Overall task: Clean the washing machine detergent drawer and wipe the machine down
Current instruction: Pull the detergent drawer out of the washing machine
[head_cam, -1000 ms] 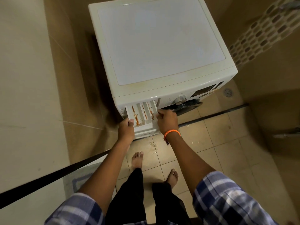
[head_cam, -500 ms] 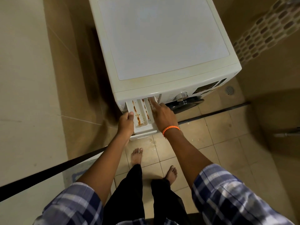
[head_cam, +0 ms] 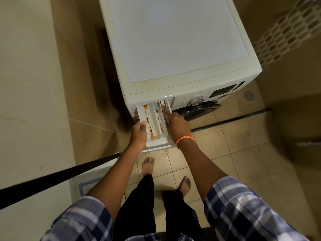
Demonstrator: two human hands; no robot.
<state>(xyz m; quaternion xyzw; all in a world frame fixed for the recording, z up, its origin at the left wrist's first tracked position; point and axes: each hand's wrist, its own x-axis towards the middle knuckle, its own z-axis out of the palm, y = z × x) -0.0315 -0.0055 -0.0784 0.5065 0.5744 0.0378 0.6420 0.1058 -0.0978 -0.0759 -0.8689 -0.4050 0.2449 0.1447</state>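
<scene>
Drawer (head_cam: 156, 126) sticks out of the washer (head_cam: 173, 49) front, its compartments streaked with orange-brown stains. My left hand (head_cam: 139, 134) grips its left wall, thumb curled over the rim. My right hand (head_cam: 175, 124) lies along the right side, forefinger straight, reaching into the far right compartment.

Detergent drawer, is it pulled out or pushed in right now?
Pulled out. The detergent drawer sticks forward from the washing machine, its stained compartments exposed; the left hand grips its left edge.
</scene>
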